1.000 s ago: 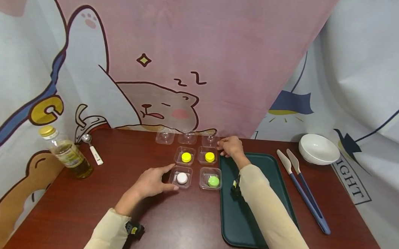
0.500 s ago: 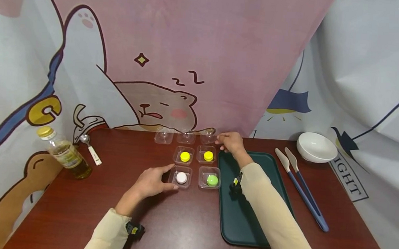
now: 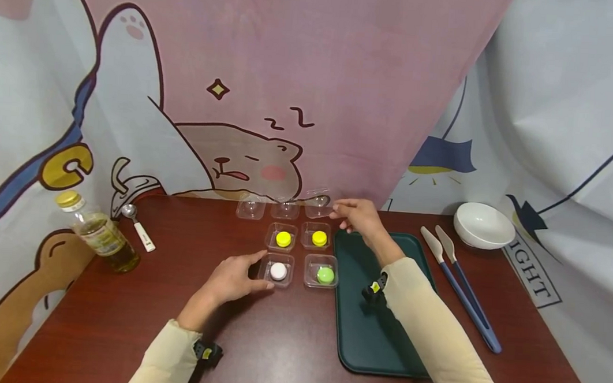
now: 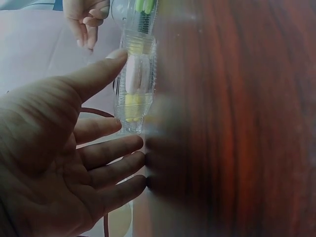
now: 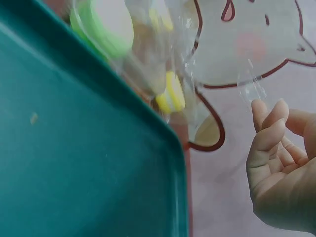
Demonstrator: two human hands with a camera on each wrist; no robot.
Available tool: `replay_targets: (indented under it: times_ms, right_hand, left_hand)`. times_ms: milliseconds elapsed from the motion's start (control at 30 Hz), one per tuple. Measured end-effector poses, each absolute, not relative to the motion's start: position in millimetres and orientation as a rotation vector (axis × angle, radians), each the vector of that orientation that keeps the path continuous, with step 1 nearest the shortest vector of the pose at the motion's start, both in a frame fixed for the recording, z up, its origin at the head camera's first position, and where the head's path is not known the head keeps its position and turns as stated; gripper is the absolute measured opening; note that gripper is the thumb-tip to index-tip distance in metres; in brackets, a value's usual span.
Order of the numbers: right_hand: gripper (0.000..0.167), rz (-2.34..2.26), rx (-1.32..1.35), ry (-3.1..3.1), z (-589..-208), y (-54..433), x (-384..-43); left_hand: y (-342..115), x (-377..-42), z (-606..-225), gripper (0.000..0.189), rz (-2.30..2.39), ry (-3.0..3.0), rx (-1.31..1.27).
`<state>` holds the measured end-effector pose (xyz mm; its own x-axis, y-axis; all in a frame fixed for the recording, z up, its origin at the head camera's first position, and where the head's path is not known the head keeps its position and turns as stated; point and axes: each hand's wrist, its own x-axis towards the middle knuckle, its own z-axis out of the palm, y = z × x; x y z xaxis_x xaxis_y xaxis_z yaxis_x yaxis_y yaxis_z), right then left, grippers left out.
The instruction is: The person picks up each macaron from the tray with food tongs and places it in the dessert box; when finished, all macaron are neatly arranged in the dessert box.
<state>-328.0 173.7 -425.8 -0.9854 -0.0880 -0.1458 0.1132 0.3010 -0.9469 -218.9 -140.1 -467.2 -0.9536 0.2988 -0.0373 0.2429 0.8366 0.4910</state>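
My right hand pinches the edge of a clear plastic lid by the back of the table; the lid is tilted up. In the right wrist view the lid shows faintly beyond the fingertips. My left hand lies with thumb and fingers spread beside a clear box with a white macaron-like disc. Whether its fingertips touch the box is hard to tell. A box to the right holds a green disc. Behind stand two boxes with yellow discs.
Two more clear lids lie at the back edge. A dark green tray is under my right arm. Tongs and a white bowl stand at the right. An oil bottle and a small scoop are at the left.
My right hand has taken the rightmost lid by its edge and raised it, tilting it up from the table. The left hand stays in place beside the white disc's box.
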Motion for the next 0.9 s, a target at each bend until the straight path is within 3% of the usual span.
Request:
replay_targets:
  times_ms: [567,900]
  right_hand:
    - [0.032,-1.813,-0.111,2.284,-409.5,156.2,-291.9]
    - [0.018,-1.791,-0.154,2.426,-415.6,147.9,-277.3]
  left_hand:
    - [-141.9,-219.1,-464.3,0.084,0.892,2.864,0.432]
    - [-137.2,-218.7,-446.9,0.062,1.113,2.956,0.363]
